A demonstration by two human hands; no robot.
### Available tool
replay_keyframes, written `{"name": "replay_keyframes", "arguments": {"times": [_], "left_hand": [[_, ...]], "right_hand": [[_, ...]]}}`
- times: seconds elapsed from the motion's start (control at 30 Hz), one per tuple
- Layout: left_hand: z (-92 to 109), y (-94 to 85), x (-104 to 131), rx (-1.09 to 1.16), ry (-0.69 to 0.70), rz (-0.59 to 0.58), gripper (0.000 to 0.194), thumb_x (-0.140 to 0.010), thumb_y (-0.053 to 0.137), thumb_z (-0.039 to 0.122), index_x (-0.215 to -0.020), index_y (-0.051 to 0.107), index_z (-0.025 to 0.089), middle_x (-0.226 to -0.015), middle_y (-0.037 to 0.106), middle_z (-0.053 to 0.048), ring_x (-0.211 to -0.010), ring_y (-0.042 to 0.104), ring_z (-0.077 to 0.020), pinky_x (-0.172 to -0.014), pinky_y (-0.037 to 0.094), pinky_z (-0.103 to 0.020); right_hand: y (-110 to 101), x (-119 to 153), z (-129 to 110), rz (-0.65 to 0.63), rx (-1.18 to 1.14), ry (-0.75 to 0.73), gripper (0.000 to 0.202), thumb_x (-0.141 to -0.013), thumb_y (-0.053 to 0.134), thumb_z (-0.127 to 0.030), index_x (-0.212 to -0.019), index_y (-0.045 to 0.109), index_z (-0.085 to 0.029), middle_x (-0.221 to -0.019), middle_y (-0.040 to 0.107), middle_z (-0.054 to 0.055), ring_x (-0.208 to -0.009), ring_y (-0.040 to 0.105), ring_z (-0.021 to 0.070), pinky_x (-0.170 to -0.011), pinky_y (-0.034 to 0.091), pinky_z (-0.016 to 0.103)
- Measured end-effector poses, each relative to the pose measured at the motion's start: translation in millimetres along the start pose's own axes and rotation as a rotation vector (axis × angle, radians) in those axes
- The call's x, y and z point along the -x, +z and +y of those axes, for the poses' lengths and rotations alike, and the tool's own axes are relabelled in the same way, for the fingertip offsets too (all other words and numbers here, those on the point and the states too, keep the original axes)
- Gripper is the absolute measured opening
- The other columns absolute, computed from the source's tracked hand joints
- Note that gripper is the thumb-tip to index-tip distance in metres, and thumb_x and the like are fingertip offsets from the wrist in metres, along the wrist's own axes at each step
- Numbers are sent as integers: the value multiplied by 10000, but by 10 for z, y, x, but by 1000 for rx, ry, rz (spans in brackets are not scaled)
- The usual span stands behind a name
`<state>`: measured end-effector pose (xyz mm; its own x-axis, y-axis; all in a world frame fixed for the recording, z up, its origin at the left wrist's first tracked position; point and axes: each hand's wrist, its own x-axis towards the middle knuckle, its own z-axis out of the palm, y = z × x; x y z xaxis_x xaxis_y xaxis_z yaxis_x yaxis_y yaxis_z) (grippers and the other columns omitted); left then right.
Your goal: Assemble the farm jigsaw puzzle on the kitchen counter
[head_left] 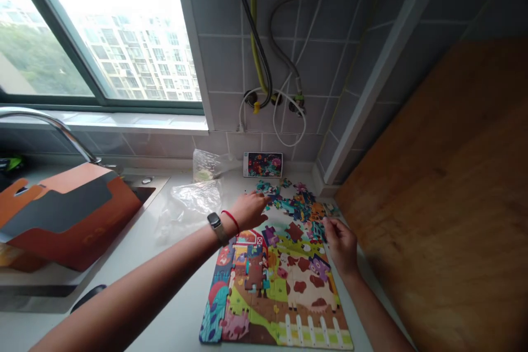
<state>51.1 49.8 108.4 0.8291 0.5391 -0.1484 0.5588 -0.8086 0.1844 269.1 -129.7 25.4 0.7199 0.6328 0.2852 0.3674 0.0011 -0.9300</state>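
A farm jigsaw puzzle (280, 297) with a cow, a pig and a white fence lies on the counter, several loose pieces resting on top of it. Behind it spreads a pile of loose puzzle pieces (300, 206). My left hand (251, 210), palm down with fingers apart, reaches over the left edge of the pile. At the pile's right side is my right hand (340, 239), its thumb and fingers pinched together beside some pieces; whatever is between the fingertips is too small to make out. A small picture card (263, 165) leans against the wall behind the pieces.
Clear plastic bags (198, 198) lie left of the pile. An orange and grey box (74, 209) stands over the sink at the left, near the faucet (61, 126). A wooden board (445, 192) rises on the right. Hoses (256, 27) hang on the tiled wall.
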Motion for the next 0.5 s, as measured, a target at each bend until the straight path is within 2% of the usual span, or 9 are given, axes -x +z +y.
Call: {"name": "replay_keyframes", "arguments": {"times": [0.13, 0.23, 0.33, 0.43, 0.5], "left_hand": [[-211, 33, -507, -56, -148, -129, 885, -623, 980, 313, -1414, 601, 192, -1340, 673, -211, -1220, 656, -433, -974, 555, -495], [-371, 87, -780, -58, -185, -160, 1034, -599, 989, 386, -1496, 517, 179, -1391, 652, -201, -1228, 661, -386, -992, 547, -428], [-466, 100, -944, -54, -137, -149, 925, -711, 937, 342, -1511, 508, 162, -1438, 637, -154, -1323, 609, -346, -1074, 504, -377], [-492, 79, -1042, -64, -88, -144, 629, -892, 803, 268, -1461, 565, 143, -1457, 619, -151, -1352, 590, -325, -1115, 499, -441], [-489, 65, -1091, -80, -75, -155, 487, -972, 724, 267, -1427, 590, 159, -1451, 613, -151, -1312, 616, -303, -1084, 531, -495]], "right_hand": [[-32, 12, 13, -27, -58, 27, 545, -825, 659, -722, -667, 626, -202, -551, 437, -43, -531, 401, 137, -495, 358, 257], [-27, 8, -4, -43, -89, 38, 569, -819, 650, -744, -637, 594, -208, -556, 432, -39, -536, 394, 136, -497, 357, 256], [-12, 9, 3, -73, -102, 51, 570, -824, 649, -741, -630, 594, -207, -559, 433, -36, -543, 396, 140, -502, 358, 257], [0, 26, 40, -107, -102, 54, 557, -840, 645, -725, -646, 606, -205, -567, 435, -35, -549, 400, 143, -509, 360, 257], [3, 37, 66, -117, -107, 55, 548, -853, 641, -713, -657, 611, -202, -572, 435, -35, -550, 399, 143, -509, 357, 256]]}}
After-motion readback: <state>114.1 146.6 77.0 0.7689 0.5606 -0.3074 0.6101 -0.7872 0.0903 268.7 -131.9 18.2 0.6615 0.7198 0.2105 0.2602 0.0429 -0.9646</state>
